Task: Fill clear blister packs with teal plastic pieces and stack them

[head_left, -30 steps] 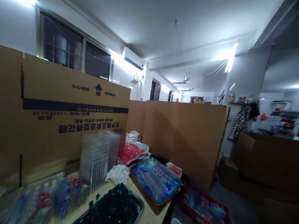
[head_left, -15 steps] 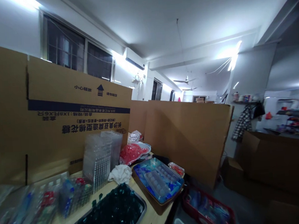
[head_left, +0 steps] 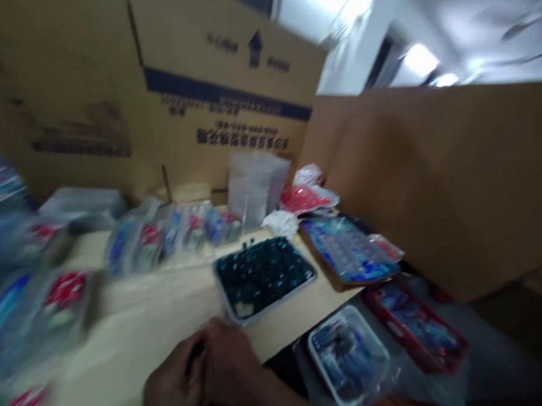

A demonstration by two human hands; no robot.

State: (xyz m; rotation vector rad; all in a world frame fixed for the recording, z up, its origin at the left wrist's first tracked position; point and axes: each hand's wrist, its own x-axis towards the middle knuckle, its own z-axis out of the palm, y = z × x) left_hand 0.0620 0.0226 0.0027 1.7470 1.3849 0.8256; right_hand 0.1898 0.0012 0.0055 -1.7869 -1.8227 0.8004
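My left hand [head_left: 169,380] and my right hand [head_left: 229,363] are close together over the table's front edge. Both look closed, with curled fingers; motion blur hides whatever they may hold. Just beyond my right hand lies a tray [head_left: 242,322] filled with dark green, shiny small pieces, with a pale bit in its near left corner. Clear packs [head_left: 66,297] with red and pale contents lie left of my hands. More clear packs [head_left: 150,239] with blue and red contents stand in a row along the back of the table.
A tall printed cardboard sheet [head_left: 177,129] stands behind the table, and plain cardboard [head_left: 405,200] at the right. A blue-lined box [head_left: 324,267] holds clear moulded trays. Lower right are a white tub [head_left: 383,350] and a red basket [head_left: 419,363]. A crumpled white cloth [head_left: 281,222] lies behind the green tray.
The view has swung down and to the left, so more of the table shows. Both my hands have come into view at the bottom.
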